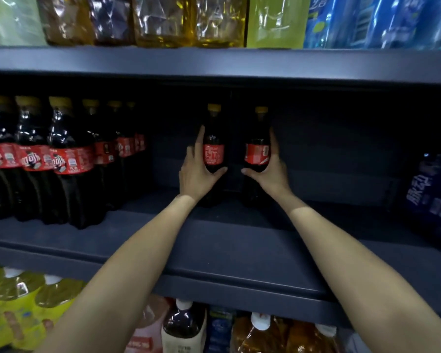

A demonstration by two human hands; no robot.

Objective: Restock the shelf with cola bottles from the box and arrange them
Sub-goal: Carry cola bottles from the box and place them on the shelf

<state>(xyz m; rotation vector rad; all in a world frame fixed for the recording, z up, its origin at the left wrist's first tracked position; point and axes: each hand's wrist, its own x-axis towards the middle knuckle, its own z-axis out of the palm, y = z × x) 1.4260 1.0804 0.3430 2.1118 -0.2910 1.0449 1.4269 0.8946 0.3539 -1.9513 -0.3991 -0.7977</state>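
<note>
Here, I have both arms deep in the middle shelf (pixel 239 245): my left hand (pixel 196 171) clasps one cola bottle (pixel 213 154), my right hand (pixel 271 171) clasps a second cola bottle (pixel 257 151), both upright near the shelf's back edge. I judge it best to seat them level, labels forward, aligned with the cola row (pixel 49 159) toward the left end. Dim aisle; blue packs (pixel 433 189) at right.

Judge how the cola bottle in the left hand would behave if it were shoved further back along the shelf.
The cola bottle looks full of dark liquid, so it is probably heavy for its size. It is tall and narrow, so a push high up may tip it; the left hand holds it mid-body. Its smooth plastic would likely slide on the shelf.
</note>
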